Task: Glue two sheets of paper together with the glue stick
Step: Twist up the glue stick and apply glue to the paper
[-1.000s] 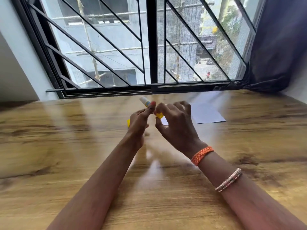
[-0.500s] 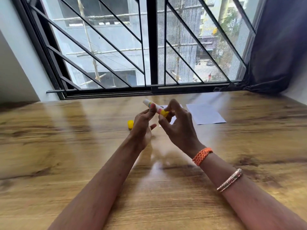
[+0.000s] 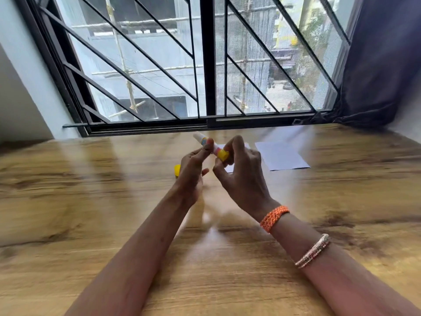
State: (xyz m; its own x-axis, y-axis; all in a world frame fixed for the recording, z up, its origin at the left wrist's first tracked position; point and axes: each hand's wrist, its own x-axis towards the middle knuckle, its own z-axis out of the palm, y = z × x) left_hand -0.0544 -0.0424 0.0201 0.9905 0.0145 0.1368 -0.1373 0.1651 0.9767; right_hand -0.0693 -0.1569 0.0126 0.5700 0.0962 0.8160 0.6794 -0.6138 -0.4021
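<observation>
A big wooden table (image 3: 91, 224) filled most of the view, and it ran up to a window with dark bars (image 3: 207, 65). A dark curtain (image 3: 382, 65) hung at the right side of the window.

Far back on the table lay a white sheet of paper (image 3: 282, 156), flat and off to the right of the hands. A second sheet (image 3: 229, 168) peeked out from behind the right hand, but most of it was hidden.

The person's two arms reached out over the middle of the table. The right arm wore an orange band (image 3: 274, 217) at the wrist and a thin shiny bracelet (image 3: 313, 250) lower down.

The left hand (image 3: 191, 176) pinched the body of the glue stick (image 3: 210, 147) with its fingertips. The right hand (image 3: 242, 176) had its fingers curled round the yellow bottom end, as if to twist it. The stick was up in the air above the table, tilted, with its white tip pointing away and to the left.

A small yellow cap (image 3: 177, 171) sat on the table just beside the left hand, so the stick looked open.

Things could go wrong from here. If the bottom got twisted too much, too much glue could come out and break off or make a mess. The little cap could get bumped and roll away. The glue tip could also touch the table and leave a sticky spot.
</observation>
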